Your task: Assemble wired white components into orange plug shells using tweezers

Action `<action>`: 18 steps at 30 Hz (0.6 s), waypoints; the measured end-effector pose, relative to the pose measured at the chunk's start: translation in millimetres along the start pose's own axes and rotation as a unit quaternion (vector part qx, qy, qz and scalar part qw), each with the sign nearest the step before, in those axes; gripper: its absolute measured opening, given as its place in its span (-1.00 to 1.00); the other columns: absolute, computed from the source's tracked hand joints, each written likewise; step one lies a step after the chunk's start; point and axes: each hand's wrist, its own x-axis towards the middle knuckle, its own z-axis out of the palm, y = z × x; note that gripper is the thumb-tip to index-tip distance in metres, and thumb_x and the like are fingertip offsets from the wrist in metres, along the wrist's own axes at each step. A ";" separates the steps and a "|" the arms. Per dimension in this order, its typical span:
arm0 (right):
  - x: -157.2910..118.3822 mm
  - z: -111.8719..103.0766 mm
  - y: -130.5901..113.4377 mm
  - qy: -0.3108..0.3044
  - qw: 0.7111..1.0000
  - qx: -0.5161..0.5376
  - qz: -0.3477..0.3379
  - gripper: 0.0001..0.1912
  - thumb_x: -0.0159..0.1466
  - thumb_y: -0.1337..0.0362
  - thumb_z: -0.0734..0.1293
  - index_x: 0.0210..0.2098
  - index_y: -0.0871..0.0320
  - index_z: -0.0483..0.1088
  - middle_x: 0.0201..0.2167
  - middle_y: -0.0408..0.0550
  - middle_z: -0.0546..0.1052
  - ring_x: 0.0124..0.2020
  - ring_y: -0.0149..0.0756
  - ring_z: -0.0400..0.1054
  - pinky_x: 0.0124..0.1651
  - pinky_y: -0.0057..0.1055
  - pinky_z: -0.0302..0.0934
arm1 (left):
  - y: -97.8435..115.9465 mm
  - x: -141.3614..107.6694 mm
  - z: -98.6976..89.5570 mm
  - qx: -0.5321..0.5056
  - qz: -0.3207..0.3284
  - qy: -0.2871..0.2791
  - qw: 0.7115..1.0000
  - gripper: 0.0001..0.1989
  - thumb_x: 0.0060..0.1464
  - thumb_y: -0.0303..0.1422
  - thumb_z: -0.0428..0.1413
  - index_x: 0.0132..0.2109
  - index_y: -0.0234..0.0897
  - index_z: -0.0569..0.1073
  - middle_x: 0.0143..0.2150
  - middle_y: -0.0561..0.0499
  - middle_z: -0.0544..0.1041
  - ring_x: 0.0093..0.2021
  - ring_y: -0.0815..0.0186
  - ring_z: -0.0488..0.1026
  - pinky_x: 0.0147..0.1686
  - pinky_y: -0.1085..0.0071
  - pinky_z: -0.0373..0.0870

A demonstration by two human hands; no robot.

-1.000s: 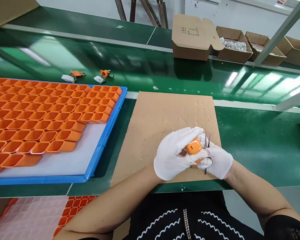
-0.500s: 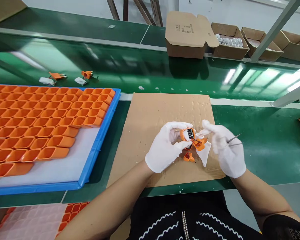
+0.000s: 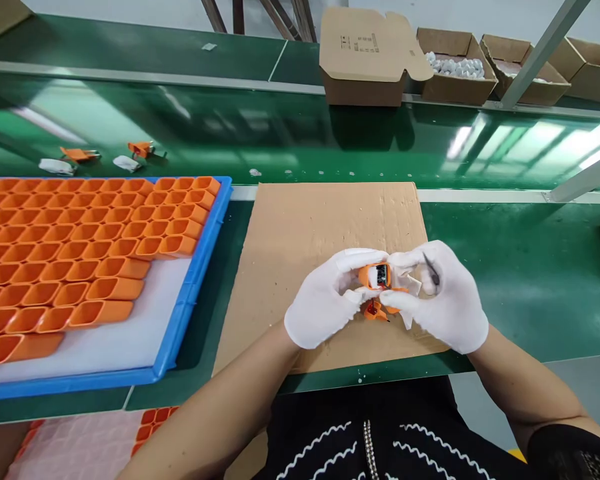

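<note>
R grip (image 3: 447,300) moved in beside orange hsg (image 3: 366,276), part-open at white pc (image 3: 413,285); L grip (image 3: 325,301) pinches hsg.

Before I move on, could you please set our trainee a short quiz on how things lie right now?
1. True or false: the right hand holds the slim dark tool.
2. Multiple choice: which colour is the rim of the tray that bears the orange sleeves? a) white; b) blue; c) black.
3. Fill in the gap: the left hand holds a small orange-cased part, and the sheet under both hands is made of ____.

Key: 1 true; 2 b; 3 cardboard.
</note>
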 end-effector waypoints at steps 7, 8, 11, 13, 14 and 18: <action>5.4 0.7 1.9 -0.067 0.985 0.039 0.154 -0.66 -0.07 0.23 0.58 -0.43 0.09 0.35 -0.52 -0.27 0.43 -0.59 -0.49 0.13 -0.51 -0.43 0.08 | -4.1 0.7 -3.0 0.171 0.087 -0.059 0.980 -0.48 0.09 -0.60 0.20 0.16 -0.08 0.51 0.09 -0.06 0.57 0.04 0.22 0.54 0.06 0.26 0.55; 6.0 1.2 2.1 -0.068 0.983 0.044 0.166 -0.68 -0.07 0.26 0.56 -0.45 0.09 0.34 -0.53 -0.29 0.42 -0.60 -0.50 0.11 -0.52 -0.44 0.05 | -3.9 0.8 -3.2 0.183 0.098 -0.065 0.976 -0.48 0.08 -0.61 0.20 0.15 -0.09 0.52 0.09 -0.07 0.58 0.03 0.22 0.55 0.04 0.27 0.56; 5.1 8.1 1.9 -0.052 0.986 0.036 0.154 -0.75 -0.05 0.30 0.46 -0.52 0.09 0.26 -0.56 -0.30 0.36 -0.58 -0.50 0.12 -0.50 -0.44 0.07 | -5.5 -0.1 -1.6 0.212 0.110 -0.072 0.968 -0.49 0.08 -0.63 0.16 0.13 -0.11 0.54 0.04 -0.08 0.60 -0.06 0.21 0.57 -0.09 0.26 0.60; 3.3 15.1 2.3 -0.040 0.988 0.034 0.146 -0.75 -0.03 0.29 0.40 -0.55 0.06 0.18 -0.60 -0.32 0.29 -0.58 -0.50 0.12 -0.49 -0.43 0.08 | -8.5 -1.3 0.8 0.211 0.102 -0.068 0.970 -0.47 0.04 -0.63 0.13 0.10 -0.06 0.56 0.01 -0.04 0.61 -0.12 0.19 0.58 -0.15 0.25 0.61; 2.7 17.8 2.6 -0.041 0.988 0.038 0.146 -0.73 -0.02 0.27 0.39 -0.55 0.05 0.14 -0.62 -0.33 0.26 -0.59 -0.49 0.12 -0.50 -0.43 0.09 | -10.1 -1.7 2.1 0.204 0.095 -0.064 0.972 -0.46 0.02 -0.63 0.13 0.08 -0.03 0.57 0.00 -0.02 0.62 -0.13 0.18 0.58 -0.16 0.23 0.60; 4.4 13.9 2.2 -0.070 0.982 0.061 0.164 -0.75 0.01 0.26 0.43 -0.49 0.07 0.22 -0.59 -0.31 0.30 -0.58 -0.48 0.17 -0.49 -0.43 0.14 | -10.4 1.0 4.7 0.153 0.027 -0.044 0.987 -0.53 0.00 -0.56 0.20 0.04 -0.04 0.59 -0.03 -0.03 0.62 -0.10 0.16 0.58 -0.08 0.21 0.57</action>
